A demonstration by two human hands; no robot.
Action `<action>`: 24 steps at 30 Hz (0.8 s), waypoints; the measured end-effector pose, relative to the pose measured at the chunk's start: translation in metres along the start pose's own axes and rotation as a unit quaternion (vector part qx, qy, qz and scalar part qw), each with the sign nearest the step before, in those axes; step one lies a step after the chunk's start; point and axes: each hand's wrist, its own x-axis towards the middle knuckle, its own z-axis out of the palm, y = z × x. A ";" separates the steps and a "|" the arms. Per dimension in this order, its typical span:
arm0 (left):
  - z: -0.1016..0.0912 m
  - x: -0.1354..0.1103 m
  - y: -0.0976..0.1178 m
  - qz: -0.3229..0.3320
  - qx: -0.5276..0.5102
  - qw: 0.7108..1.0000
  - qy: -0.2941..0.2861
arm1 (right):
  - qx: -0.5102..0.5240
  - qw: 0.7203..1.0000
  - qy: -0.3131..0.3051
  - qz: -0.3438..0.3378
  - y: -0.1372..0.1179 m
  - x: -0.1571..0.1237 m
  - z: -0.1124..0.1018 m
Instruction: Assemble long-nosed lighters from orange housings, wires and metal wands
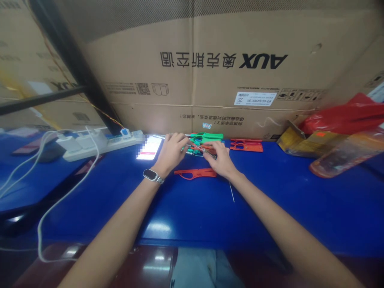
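Note:
My left hand, with a smartwatch on the wrist, closes its fingers at the left end of an orange lighter shell with thin metal parts. At the other end, my right hand pinches the same piece between thumb and fingers. Small details between the fingertips are blurred. Green lighter shells lie just behind the hands, partly covered by them. Nearer to me, a single orange lighter shell with a trigger loop rests flat on the blue table. A thin metal rod lies beneath my right wrist.
A lit phone lies left of my left hand. Farther left is a white power strip with plugs and cables. More orange shells sit to the right, before a plastic jar and a red bag. A large cardboard sheet stands behind.

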 end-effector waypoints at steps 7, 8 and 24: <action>0.002 -0.008 -0.009 0.019 -0.043 0.999 -0.024 | 0.127 0.965 -0.228 0.038 -0.002 0.056 -0.002; 0.002 -0.009 -0.010 0.018 -0.040 0.999 -0.026 | 0.150 0.957 -0.247 0.034 -0.002 0.061 -0.002; 0.008 -0.011 -0.013 -0.017 -0.030 0.998 -0.046 | 0.138 0.990 -0.025 0.021 0.014 0.036 0.000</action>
